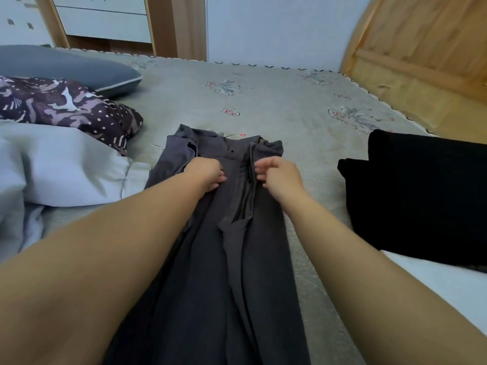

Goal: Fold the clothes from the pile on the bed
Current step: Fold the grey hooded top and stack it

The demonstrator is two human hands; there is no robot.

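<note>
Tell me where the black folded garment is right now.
In the head view the black folded garment lies on the bed at the right side, beside the wooden headboard and to the right of the right hand working the grey garment.

A long garment (210, 259) lies lengthwise down the middle of the bed (303, 122), its collar end farthest from the person. Both hands rest on its upper part, the left hand (208, 175) on the left fold, the right hand (279, 177) on the right fold, close together but apart. Left of the garment lies a duvet (60, 167); behind that a patterned pillow (66, 106), and behind it another pillow (66, 67). To the right, well apart, sits a folded cloth (427, 191). A headboard (427, 48) stands at the far right, a dresser (105, 19) beyond the bed's far left.
</note>
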